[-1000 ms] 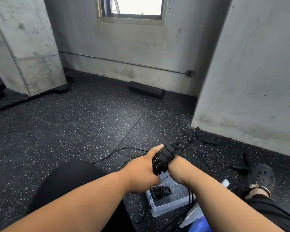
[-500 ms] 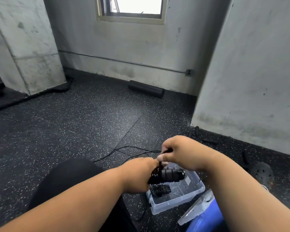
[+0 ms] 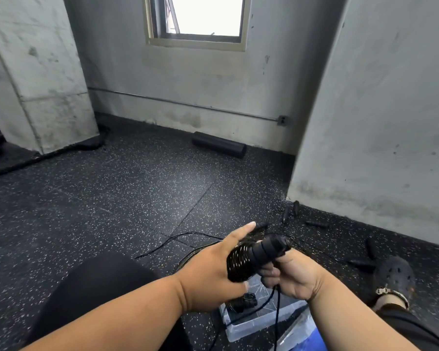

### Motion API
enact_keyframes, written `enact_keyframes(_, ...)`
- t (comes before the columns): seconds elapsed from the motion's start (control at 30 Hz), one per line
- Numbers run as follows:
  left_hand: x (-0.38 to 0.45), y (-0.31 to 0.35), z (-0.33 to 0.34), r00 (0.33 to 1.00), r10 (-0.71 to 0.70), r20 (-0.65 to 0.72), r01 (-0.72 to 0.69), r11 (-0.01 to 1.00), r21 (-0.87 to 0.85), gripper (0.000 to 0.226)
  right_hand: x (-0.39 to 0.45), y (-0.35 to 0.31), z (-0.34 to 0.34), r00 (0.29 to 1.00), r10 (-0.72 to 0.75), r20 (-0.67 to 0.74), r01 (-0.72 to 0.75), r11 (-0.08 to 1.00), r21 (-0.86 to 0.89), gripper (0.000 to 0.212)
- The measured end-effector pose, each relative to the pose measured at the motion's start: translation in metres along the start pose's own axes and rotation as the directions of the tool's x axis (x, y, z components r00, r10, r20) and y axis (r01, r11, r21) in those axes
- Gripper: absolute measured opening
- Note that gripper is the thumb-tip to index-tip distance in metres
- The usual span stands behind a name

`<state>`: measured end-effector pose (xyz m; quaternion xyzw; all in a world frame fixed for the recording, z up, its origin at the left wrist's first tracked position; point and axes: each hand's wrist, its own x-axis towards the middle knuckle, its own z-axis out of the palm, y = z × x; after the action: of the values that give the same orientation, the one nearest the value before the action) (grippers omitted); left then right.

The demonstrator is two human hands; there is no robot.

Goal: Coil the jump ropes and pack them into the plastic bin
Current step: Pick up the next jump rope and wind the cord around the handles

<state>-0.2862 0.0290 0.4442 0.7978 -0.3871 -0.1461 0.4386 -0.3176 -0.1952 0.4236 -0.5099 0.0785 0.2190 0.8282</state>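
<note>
Speckled black rubber floor [image 3: 142, 198] — stained grey concrete walls [image 3: 380, 117], small window [image 3: 203, 16]

coiled rope [image 3: 243, 304] in bin [image 3: 264, 325], foam roller [image 3: 218, 147] against wall [image 3: 188, 84]

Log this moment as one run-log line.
left hand: grips jump rope | right hand: holds cord | plastic bin: one coiled rope inside

Bare forearms, black trousers [image 3: 99, 287], perhaps clogs [image 3: 393, 274].
</note>
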Motion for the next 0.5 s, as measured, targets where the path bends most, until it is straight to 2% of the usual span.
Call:
enact_keyframes(0.07,0.005,0.001,0.002,0.992,-0.103,-0.074,0.097,0.992,-0.081,0.109,0.003,0.003,0.003,0.997,-0.035,-0.075,0.03,0.997,-0.065,0.021)
enact_keyframes(0.13,0.012,-0.006,-0.007,0.944,-0.263,-0.201,0.231,0.958,-0.17,0.107,0.007,0.006,0.016,0.974,-0.102,-0.203,0.013,0.917,-0.399,0.021)
enact_keyframes(0.17,0.015,-0.012,-0.014,0.909,-0.333,-0.251,0.288,0.936,-0.2,0.107,0.008,0.006,0.023,0.959,-0.161,-0.234,-0.008,0.809,-0.588,0.026)
enact_keyframes(0.2,0.016,-0.018,-0.021,0.883,-0.386,-0.268,0.341,0.919,-0.199,0.108,0.007,0.005,0.031,0.949,-0.217,-0.229,-0.032,0.657,-0.753,0.029)
enact_keyframes(0.27,0.018,-0.03,-0.031,0.869,-0.443,-0.22,0.431,0.897,-0.102,0.112,0.004,-0.002,0.045,0.945,-0.299,-0.129,-0.035,0.299,-0.953,0.028)
enact_keyframes(0.33,0.018,-0.034,-0.033,0.881,-0.455,-0.128,0.465,0.883,0.061,0.113,-0.002,-0.011,0.059,0.947,-0.322,-0.017,-0.024,-0.016,-1.0,0.03)
enact_keyframes(0.37,0.017,-0.035,-0.03,0.894,-0.443,-0.07,0.449,0.881,0.152,0.112,-0.006,-0.018,0.064,0.944,-0.328,0.026,-0.022,-0.141,-0.99,0.032)
enact_keyframes(0.4,0.016,-0.034,-0.026,0.908,-0.419,-0.01,0.409,0.881,0.238,0.11,-0.009,-0.025,0.068,0.94,-0.335,0.059,-0.018,-0.222,-0.975,0.032)
enact_keyframes(0.43,0.015,-0.033,-0.022,0.921,-0.388,0.046,0.357,0.883,0.307,0.106,-0.013,-0.032,0.068,0.939,-0.335,0.074,-0.015,-0.256,-0.966,0.032)
enact_keyframes(0.5,0.013,-0.03,-0.018,0.938,-0.321,0.128,0.258,0.898,0.357,0.097,-0.017,-0.046,0.065,0.944,-0.323,0.073,-0.005,-0.236,-0.972,0.029)
